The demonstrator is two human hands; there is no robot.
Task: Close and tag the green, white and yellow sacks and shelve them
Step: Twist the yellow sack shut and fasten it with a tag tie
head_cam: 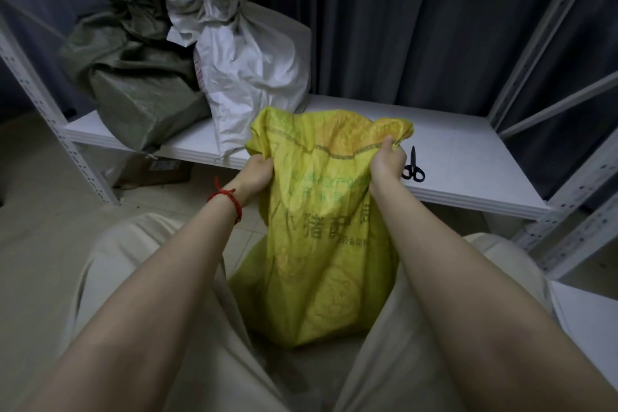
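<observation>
On the shelf [468,150], left end, green sack [140,90] and white sack [254,67] sit tied, tags unclear; yellow sack [327,244] stands in front of the shelf, mouth open, your left hand [255,174] and right hand [388,160] each gripping its rim, so closing, tagging and shelving remain.

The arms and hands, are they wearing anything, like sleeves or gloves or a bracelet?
No sleeves show: both forearms are bare as far as the picture reaches. The left hand and the right hand wear no gloves. Around the left wrist is a thin red string bracelet, knotted, with a short loose end sticking up. The right wrist has nothing on it.
</observation>
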